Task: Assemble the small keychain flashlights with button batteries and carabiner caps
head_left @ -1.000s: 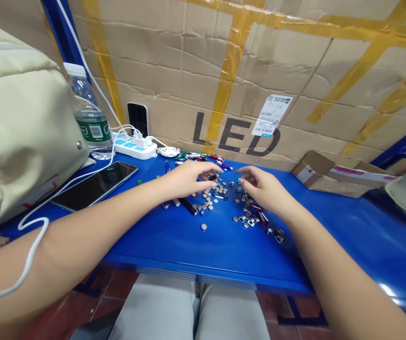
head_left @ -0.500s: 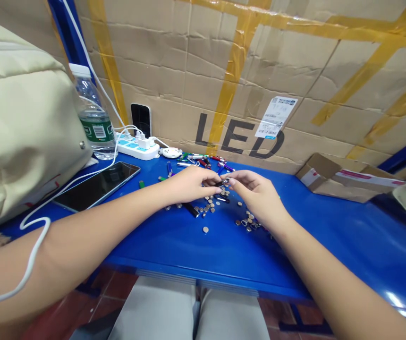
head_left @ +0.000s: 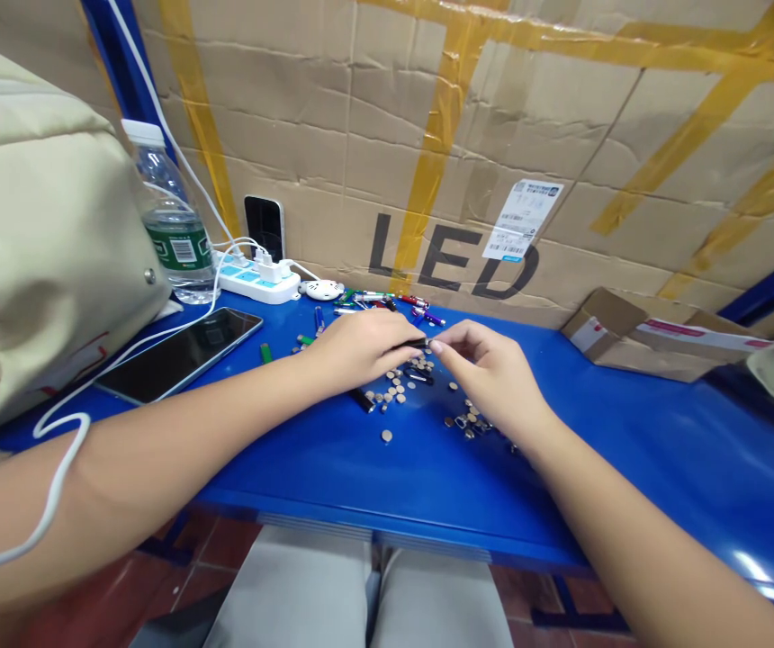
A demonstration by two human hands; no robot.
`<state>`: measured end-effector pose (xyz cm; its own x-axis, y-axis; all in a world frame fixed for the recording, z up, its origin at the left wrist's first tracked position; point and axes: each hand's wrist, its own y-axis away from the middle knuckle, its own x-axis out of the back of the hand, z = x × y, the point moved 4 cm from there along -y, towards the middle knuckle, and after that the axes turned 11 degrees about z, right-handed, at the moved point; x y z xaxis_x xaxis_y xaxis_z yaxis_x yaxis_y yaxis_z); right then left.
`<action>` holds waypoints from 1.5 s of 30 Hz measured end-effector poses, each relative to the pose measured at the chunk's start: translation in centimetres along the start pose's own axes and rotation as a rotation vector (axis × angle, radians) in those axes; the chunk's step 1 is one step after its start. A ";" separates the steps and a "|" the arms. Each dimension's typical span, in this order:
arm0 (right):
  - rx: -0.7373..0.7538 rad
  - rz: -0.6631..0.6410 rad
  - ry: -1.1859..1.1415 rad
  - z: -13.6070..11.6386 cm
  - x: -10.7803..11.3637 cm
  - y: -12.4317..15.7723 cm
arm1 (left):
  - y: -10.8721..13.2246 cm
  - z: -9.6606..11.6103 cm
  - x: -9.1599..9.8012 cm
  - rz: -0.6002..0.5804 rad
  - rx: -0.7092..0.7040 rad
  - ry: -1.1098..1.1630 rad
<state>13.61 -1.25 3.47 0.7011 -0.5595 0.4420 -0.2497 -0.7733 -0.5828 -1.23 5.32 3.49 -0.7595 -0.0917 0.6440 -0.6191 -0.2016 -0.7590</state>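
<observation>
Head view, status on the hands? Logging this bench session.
Left hand gripping a dark slim cylinder. Right hand at its end. Small metal discs scattered just below.

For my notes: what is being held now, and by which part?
The left hand holds a slim black cylinder, pinched at its left end. The right hand is at its other tip; whether it touches cannot be told.

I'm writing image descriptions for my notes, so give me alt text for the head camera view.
The left hand holds a small black cylinder, nearly touched by the right hand, above scattered button cells on a blue table. A phone, power strip and water bottle sit to the left, against a taped cardboard wall printed LED.
</observation>
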 end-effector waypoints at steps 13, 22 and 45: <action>-0.224 -0.151 -0.102 2.1 -0.6 0.0 | 0.0 0.4 -0.4 -0.020 -0.037 -0.171; 0.355 -0.158 0.244 0.2 0.3 -0.6 | -0.4 -0.8 -0.5 -0.114 0.091 0.138; 0.316 -0.412 0.351 2.2 -1.0 0.0 | 0.4 -1.8 -1.0 -0.152 0.413 0.407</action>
<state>14.44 -0.03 1.52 0.4231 -0.3407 0.8396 0.2417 -0.8506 -0.4670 -1.01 7.08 2.38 -0.7344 0.3325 0.5917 -0.6599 -0.5534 -0.5081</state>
